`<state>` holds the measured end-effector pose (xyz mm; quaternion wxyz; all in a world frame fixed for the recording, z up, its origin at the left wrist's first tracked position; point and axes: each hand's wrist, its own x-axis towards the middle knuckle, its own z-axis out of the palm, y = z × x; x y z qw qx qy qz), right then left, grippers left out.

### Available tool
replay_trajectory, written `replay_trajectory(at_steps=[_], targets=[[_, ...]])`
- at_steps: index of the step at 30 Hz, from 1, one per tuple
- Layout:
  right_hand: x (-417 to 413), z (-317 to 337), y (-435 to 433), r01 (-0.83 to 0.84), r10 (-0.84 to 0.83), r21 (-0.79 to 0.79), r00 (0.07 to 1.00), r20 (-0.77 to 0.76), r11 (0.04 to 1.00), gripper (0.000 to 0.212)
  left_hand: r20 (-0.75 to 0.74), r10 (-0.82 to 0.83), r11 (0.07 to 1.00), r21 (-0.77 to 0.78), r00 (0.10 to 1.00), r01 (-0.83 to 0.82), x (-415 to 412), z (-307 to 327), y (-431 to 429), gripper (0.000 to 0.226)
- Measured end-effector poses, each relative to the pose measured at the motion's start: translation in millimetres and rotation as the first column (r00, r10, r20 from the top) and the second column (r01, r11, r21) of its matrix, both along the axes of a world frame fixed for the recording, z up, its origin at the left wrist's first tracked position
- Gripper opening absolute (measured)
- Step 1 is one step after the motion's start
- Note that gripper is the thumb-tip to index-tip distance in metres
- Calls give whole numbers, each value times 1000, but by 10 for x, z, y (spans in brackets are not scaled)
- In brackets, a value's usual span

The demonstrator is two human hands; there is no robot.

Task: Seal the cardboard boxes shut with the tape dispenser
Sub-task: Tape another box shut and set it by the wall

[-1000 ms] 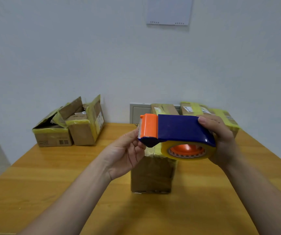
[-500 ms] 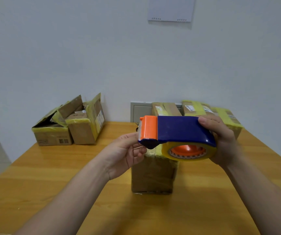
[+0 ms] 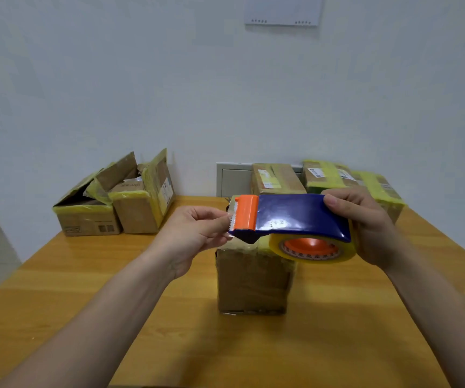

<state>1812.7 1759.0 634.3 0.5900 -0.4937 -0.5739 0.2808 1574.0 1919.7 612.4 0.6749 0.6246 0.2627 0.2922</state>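
My right hand (image 3: pixel 371 228) grips a blue tape dispenser (image 3: pixel 295 217) with an orange cutter head and a yellowish tape roll (image 3: pixel 314 250), held in the air above a cardboard box (image 3: pixel 253 284) that stands mid-table. My left hand (image 3: pixel 195 233) is at the cutter end, its thumb and fingers pinching the clear tape end (image 3: pixel 230 219) by the serrated blade. The box top is mostly hidden behind the dispenser.
Two opened boxes with yellow tape (image 3: pixel 113 203) sit at the table's back left. Several taped boxes (image 3: pixel 338 177) stand at the back right against the white wall. The wooden table (image 3: pixel 57 289) stretches around the middle box.
My left hand has closed its fingers on the tape end at the cutter. The dispenser has stayed almost still in my right hand.
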Motion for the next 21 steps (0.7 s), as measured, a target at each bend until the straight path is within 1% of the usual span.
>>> replay_trajectory(at_steps=[3,5,6,10,13,16,18,21], targets=[[64,21,-37,17,-16,-15,999,47,1000,37,-10,33,998,53,999,-32,-51,-50,24,18],[140,40,-102,50,-49,-19,998,32,999,32,-16,84,994,71,996,-83,-106,-111,59,19],[178,47,-130,62,-60,-27,997,41,998,30,-40,100,990,105,994,-95,-132,-152,70,18],[253,27,-173,125,-114,-63,980,165,990,34,-166,101,961,270,981,-53,-122,-264,28,7],[256,32,-156,164,-144,-72,963,226,984,37,-223,154,914,403,963,-52,-84,-247,51,10],[253,61,-114,171,-142,-96,956,255,981,46,-276,219,861,506,936,-52,-78,-212,86,12],[227,76,-92,160,-125,-120,959,255,980,41,-294,249,840,540,923,-55,-77,-199,95,13],[225,34,-85,166,-129,-176,970,205,970,30,-306,252,843,536,918,-53,-88,-185,129,14]])
